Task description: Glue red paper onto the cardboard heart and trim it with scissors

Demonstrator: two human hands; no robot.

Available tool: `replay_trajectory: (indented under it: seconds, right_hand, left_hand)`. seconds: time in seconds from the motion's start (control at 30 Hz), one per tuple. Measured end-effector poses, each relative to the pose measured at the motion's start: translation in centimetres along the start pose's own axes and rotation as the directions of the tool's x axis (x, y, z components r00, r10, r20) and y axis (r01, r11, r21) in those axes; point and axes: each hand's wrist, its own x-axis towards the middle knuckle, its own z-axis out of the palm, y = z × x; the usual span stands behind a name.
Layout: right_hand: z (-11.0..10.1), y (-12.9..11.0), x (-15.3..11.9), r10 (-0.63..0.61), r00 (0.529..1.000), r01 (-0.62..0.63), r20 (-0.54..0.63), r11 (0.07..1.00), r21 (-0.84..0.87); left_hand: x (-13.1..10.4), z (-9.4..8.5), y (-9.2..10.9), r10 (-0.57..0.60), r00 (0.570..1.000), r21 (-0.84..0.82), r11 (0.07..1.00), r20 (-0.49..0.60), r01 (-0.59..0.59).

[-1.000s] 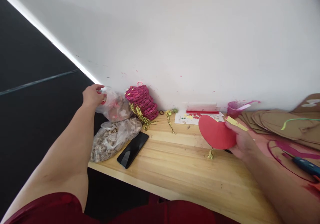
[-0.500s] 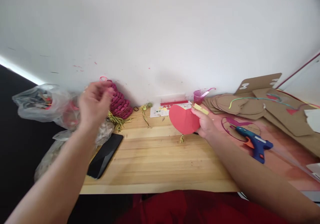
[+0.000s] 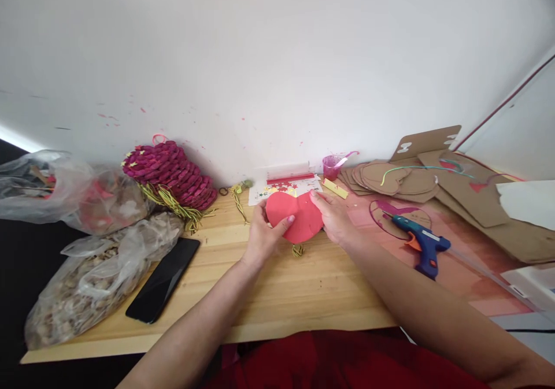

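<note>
Between my two hands is a red heart-shaped paper cutout [image 3: 301,218], raised over the wooden table. My left hand [image 3: 265,233] grips its left edge, thumb lying across the front. On the upper right edge, my right hand [image 3: 333,215] pinches the heart with the thumb on top. Below the heart's tip a small bunch of olive-yellow yarn [image 3: 298,250] shows; whether it is attached I cannot tell. Behind the heart lies a white sheet [image 3: 256,197] with small red, yellow and green stars scattered over it.
At left are plastic bags [image 3: 95,279], a black phone [image 3: 163,279] and a stack of magenta braided pieces with yarn tassels [image 3: 177,172]. At right are a blue glue gun [image 3: 427,241], cardboard hearts [image 3: 381,180], a pink cup [image 3: 330,168] and a yellow strip [image 3: 335,189].
My left hand has come from beside the magenta stack at left and taken hold of the heart's left edge. The heart still sits in my right hand, and the view has shifted.
</note>
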Motion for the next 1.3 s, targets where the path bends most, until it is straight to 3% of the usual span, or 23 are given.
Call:
replay_trajectory:
  seconds: [0.07,0.1,0.17,0.23,0.33,0.6,0.7,0.8,0.93,1.13,1.23,1.3]
  right_hand:
    - [0.1,0.1,-0.2,-0.062,0.998,0.063,0.011,0.991,-0.115]
    - [0.1,0.1,-0.3,-0.093,0.995,0.095,0.02,0.982,-0.165]
    - [0.3,-0.1,-0.6,-0.135,0.99,0.142,0.047,0.964,-0.225]
    - [0.6,-0.4,-1.0,-0.161,0.984,0.177,0.081,0.948,-0.266]
    - [0.9,-0.8,-1.4,-0.201,0.971,0.233,0.127,0.909,-0.345]
    - [0.8,-0.6,-1.5,-0.202,0.964,0.25,0.173,0.909,-0.334]
    - [0.8,-0.7,-1.6,-0.19,0.965,0.244,0.181,0.905,-0.348]
    - [0.8,-0.9,-1.7,-0.179,0.967,0.235,0.182,0.901,-0.365]
    - [0.9,-1.1,-1.7,-0.18,0.966,0.239,0.185,0.899,-0.368]
    - [0.8,-1.1,-1.4,-0.161,0.973,0.209,0.168,0.923,-0.324]
    - [0.8,-1.1,-1.5,-0.166,0.968,0.222,0.188,0.915,-0.337]
    - [0.8,-0.9,-1.6,-0.161,0.967,0.221,0.199,0.916,-0.334]
  left_hand:
    - [0.3,-0.2,0.3,0.169,0.976,0.202,0.969,-0.135,-0.14]
    - [0.4,-0.3,0.5,0.262,0.954,0.324,0.924,-0.148,-0.204]
    - [0.4,-0.3,1.3,0.423,0.901,0.522,0.792,-0.096,-0.316]
    - [0.3,0.0,2.0,0.476,0.879,0.611,0.704,-0.03,-0.361]
    - [0.4,0.6,2.4,0.474,0.88,0.618,0.693,-0.004,-0.371]
    - [1.5,0.6,1.8,0.459,0.888,0.426,0.808,-0.02,-0.408]
    - [2.1,-0.2,1.7,0.421,0.904,0.283,0.878,-0.077,-0.385]
    - [2.6,-1.3,1.8,0.271,0.951,0.139,0.958,-0.147,-0.251]
    - [2.8,-3.3,2.1,0.178,0.97,0.016,0.984,-0.165,-0.178]
    - [2.0,-6.6,1.9,0.184,0.963,0.088,0.982,-0.198,-0.169]
    - [1.5,-6.7,1.8,0.197,0.969,0.12,0.976,-0.147,-0.18]
    - [1.3,-6.3,1.7,0.165,0.984,0.056,0.985,-0.069,-0.161]
